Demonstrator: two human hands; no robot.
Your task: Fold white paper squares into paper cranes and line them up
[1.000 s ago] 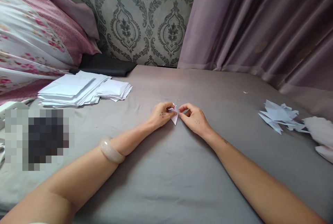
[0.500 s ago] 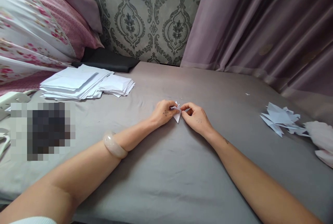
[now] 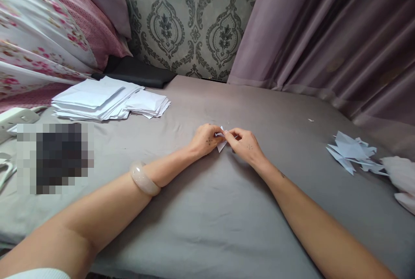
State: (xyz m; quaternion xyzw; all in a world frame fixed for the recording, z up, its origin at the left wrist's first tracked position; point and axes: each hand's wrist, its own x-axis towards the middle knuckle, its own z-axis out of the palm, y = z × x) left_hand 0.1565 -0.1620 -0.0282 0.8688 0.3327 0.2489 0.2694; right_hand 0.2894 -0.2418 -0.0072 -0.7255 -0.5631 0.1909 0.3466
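Observation:
A small piece of folded white paper (image 3: 221, 145) is held between my two hands above the grey sheet. My left hand (image 3: 207, 139) pinches it from the left, thumb and fingers closed on it. From the right, my right hand (image 3: 243, 142) has its thumb and fingertips pressed on the paper's upper part. A pointed corner of the paper hangs down between the hands. The fingers cover most of the rest, so its full shape is hidden. A pale bangle (image 3: 145, 179) sits on my left forearm.
Stacks of white paper (image 3: 94, 95) and smaller sheets (image 3: 147, 102) lie at the back left, before a black folded item (image 3: 138, 72). Folded paper pieces (image 3: 353, 151) lie at the right beside crumpled whitish material (image 3: 400, 175). A power strip (image 3: 19, 119) and a blurred patch are at the left.
My right hand has moved slightly left, and its fingertips now overlap the paper's upper part. The paper's lower point has tilted a little leftward. The whole view has shifted slightly.

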